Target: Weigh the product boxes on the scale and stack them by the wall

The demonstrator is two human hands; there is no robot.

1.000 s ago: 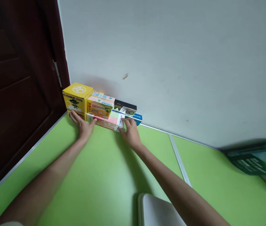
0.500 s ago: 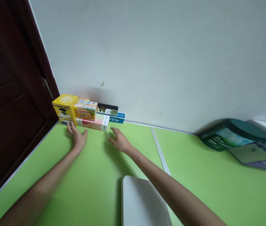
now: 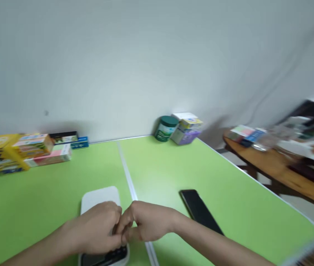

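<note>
My left hand (image 3: 99, 226) and my right hand (image 3: 149, 221) meet at the lower middle, fingers curled in toward each other. Whatever lies between the fingertips, if anything, is hidden. Directly beneath them is a flat white device (image 3: 99, 195) with rounded corners and a dark panel with keys at its near end; it looks like a scale. My hands cover its middle. Whether they touch it I cannot tell. To the right of my right hand lies a black smartphone (image 3: 199, 210), partly covered by my right forearm.
Packaged boxes, including a yellow box (image 3: 0, 151), a pink-and-white box (image 3: 53, 157) and a blue box (image 3: 80, 142), line the back left. A green tub (image 3: 166, 128) and a purple box (image 3: 185, 135) stand at the wall. A cluttered wooden table (image 3: 273, 171) is at right.
Both hands have left the stacked boxes and come together over the white device. The view has swung right, bringing the smartphone and wooden table into sight.
</note>
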